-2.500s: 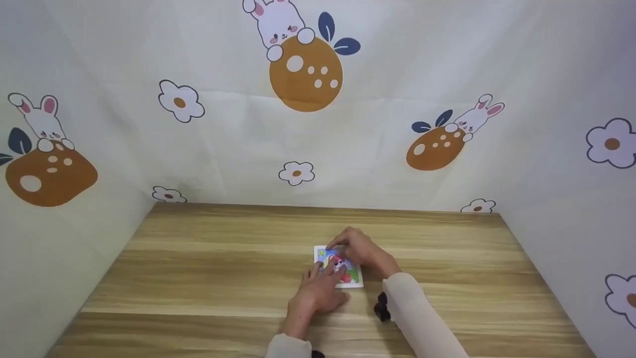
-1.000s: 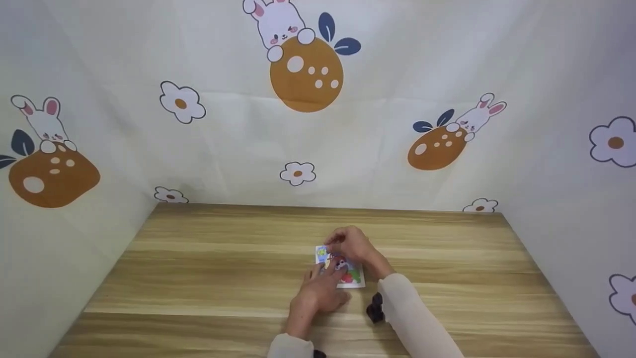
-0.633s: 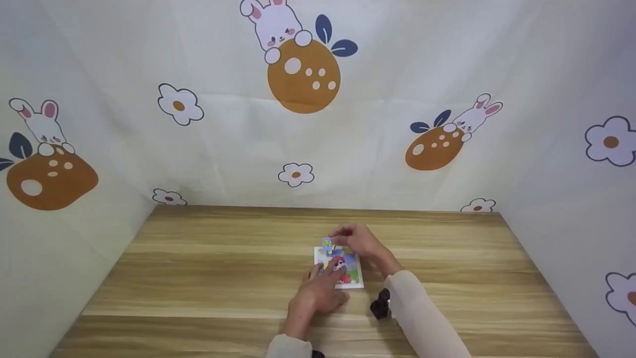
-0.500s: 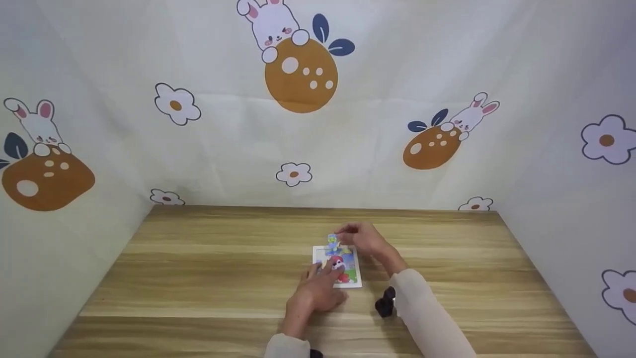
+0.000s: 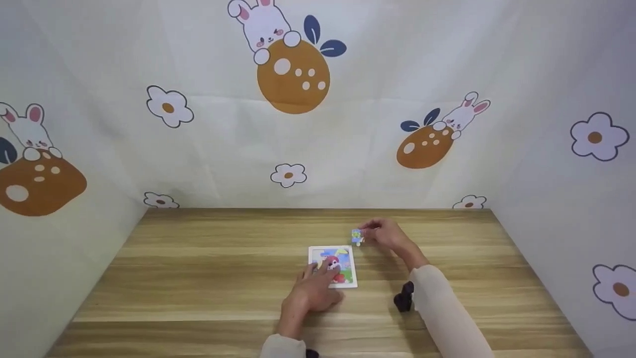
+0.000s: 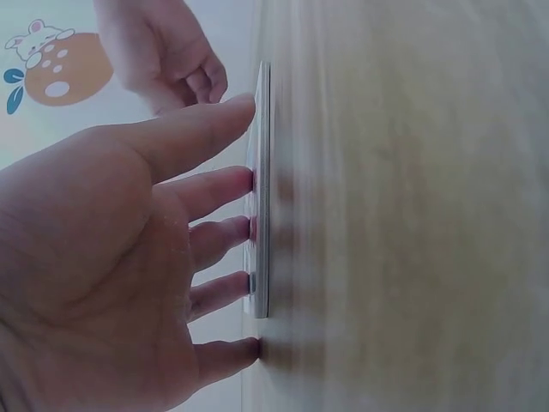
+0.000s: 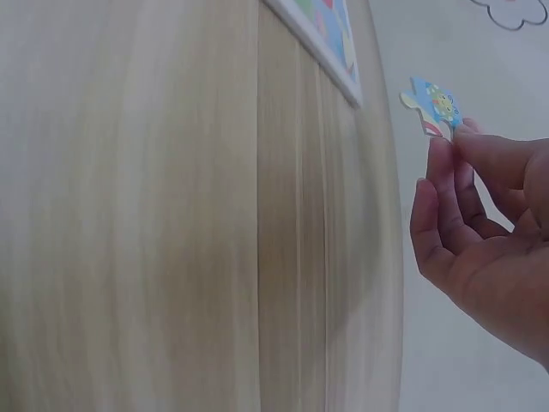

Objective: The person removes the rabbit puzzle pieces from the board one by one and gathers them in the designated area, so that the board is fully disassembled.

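A white-framed jigsaw puzzle [image 5: 346,266] with a cartoon animal picture lies on the table. My left hand [image 5: 314,288] rests on its near left part, fingers spread and fairly straight; the left wrist view shows the fingertips [image 6: 243,228] on the thin board's face. Beyond the far right corner, my right hand [image 5: 390,234] pinches a small puzzle piece [image 5: 357,236] between thumb and fingers. In the right wrist view that puzzle piece [image 7: 435,106] is light blue with a yellow figure and a rounded tab, held up off the table. The picture's upper left shows a pale bare spot.
The wood-grain table [image 5: 198,268] is enclosed by cream cloth walls [image 5: 213,149] printed with rabbits, oranges and flowers. A black wrist device [image 5: 405,297] sits by the right sleeve.
My right hand has pulled the puzzle piece out of the puzzle's upper left and carried it up and to the right. My left hand stays on the board.
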A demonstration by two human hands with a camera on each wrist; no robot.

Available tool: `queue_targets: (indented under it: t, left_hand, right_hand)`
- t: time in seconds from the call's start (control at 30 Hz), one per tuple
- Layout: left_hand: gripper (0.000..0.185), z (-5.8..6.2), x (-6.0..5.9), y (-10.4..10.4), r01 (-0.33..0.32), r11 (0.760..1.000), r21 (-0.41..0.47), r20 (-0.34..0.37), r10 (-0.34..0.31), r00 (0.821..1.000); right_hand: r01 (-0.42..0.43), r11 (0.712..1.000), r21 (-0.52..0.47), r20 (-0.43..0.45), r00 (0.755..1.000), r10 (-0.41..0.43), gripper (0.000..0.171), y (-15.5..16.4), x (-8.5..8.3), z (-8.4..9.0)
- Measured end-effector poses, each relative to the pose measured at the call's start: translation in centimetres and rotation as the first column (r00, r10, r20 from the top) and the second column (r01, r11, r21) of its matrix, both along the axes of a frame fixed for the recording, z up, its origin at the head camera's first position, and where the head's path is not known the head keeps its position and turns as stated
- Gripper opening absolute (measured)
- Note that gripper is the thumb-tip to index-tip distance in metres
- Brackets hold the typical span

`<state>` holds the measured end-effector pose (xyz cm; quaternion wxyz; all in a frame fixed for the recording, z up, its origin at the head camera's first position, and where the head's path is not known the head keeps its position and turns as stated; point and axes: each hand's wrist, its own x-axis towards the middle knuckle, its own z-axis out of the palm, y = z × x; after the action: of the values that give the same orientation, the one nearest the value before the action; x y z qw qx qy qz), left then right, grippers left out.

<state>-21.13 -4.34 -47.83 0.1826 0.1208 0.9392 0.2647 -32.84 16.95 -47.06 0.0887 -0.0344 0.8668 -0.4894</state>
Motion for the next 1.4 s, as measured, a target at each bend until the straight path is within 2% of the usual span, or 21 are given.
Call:
queue_targets:
  t: [0.4,0.67,0.97,1.2,1.4]
  left_hand:
    - [0.063,0.0,0.2,-0.1,-0.014,1.0,0.003,0.013,0.014,1.0]
    - [0.064,0.0,0.3,0.1,0.017,1.0,-0.004,-0.03,-0.017,0.999]
    - [0.065,-0.3,0.2,0.0,0.011,1.0,0.002,-0.032,-0.011,0.999]
    - [0.063,-0.2,0.2,0.0,-0.001,1.0,-0.01,-0.021,0.001,1.0]
    - [0.06,0.0,0.1,0.1,-0.016,1.0,-0.01,-0.016,0.016,1.0]
  right_hand:
    - [0.037,0.999,-0.004,0.037,0.999,-0.036,0.017,2.3,-0.4,-1.9]
    - [0.02,0.997,0.076,-0.052,0.999,-0.016,0.012,2.3,-0.4,-2.2]
    - [0.03,0.99,0.135,-0.063,0.998,-0.022,0.011,2.0,-0.3,-2.2]
    - [0.027,0.995,0.091,-0.044,0.999,-0.023,0.011,1.9,-0.3,-2.1]
    - [0.058,0.997,0.046,-0.009,0.998,-0.058,0.01,1.4,-0.4,-1.9]
